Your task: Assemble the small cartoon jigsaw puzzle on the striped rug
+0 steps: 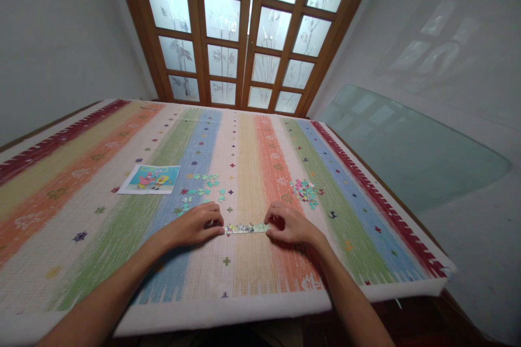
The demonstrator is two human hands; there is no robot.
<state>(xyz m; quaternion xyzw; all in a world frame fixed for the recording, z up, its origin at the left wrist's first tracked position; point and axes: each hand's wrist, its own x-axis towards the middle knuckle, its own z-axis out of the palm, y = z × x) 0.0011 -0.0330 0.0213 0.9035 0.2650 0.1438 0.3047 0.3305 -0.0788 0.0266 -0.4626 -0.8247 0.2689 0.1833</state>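
Observation:
A narrow strip of joined jigsaw puzzle pieces stretches between my two hands, just above or on the striped cloth; I cannot tell if it touches. Its left end is pinched between the thumb and fingers of my left hand. My right hand pinches the right end the same way. Beyond my left hand lie loose puzzle pieces, spread in loose rows. A heap of puzzle pieces sits past my right hand. The reference picture, with pink and yellow cartoon figures, lies flat at the left.
A striped tablecloth covers the wide table, its front edge close to my forearms. Wooden double doors with frosted panes stand behind the far edge. A pale green glass panel is along the right wall.

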